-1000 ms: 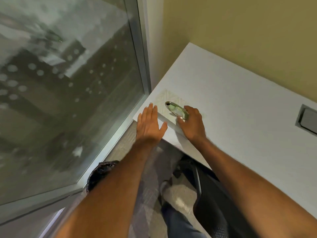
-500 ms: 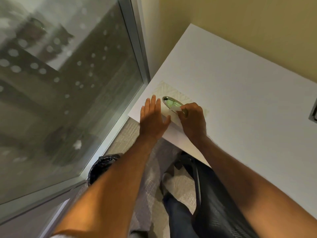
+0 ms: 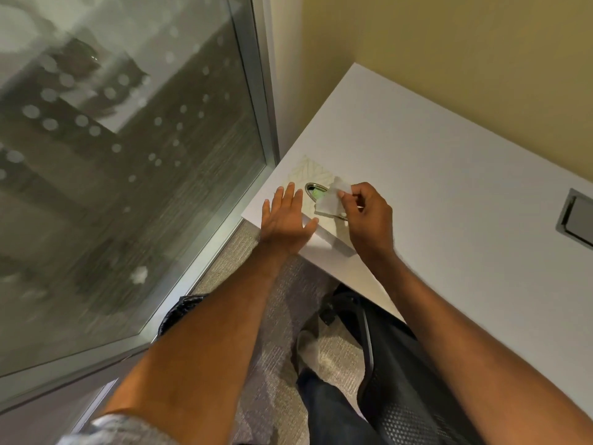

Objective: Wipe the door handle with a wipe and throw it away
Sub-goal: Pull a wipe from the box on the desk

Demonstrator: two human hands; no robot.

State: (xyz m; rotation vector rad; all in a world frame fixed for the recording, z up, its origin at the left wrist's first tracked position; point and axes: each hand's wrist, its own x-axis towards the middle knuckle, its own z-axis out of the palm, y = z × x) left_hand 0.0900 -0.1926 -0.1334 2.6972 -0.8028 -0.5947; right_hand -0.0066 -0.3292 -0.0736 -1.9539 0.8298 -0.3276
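A flat pack of wipes (image 3: 308,173) with a pale leaf pattern lies at the near left corner of the white desk (image 3: 433,175). Its oval opening (image 3: 314,189) shows green inside. My left hand (image 3: 286,220) lies flat with fingers spread, pressing on the pack's left edge. My right hand (image 3: 365,216) pinches a white wipe (image 3: 330,200) between thumb and fingers, the sheet drawn partly up out of the opening. No door handle is in view.
A glass wall (image 3: 128,171) with a metal frame runs along the left, meeting a yellow wall behind the desk. A grey cable hatch (image 3: 577,220) sits in the desk at the right. A black mesh chair (image 3: 401,364) and my legs are below the desk edge.
My right hand has lifted from the pack's opening and drawn a white wipe up out of it. My left hand stays pressed on the pack. The camera has tilted slightly.
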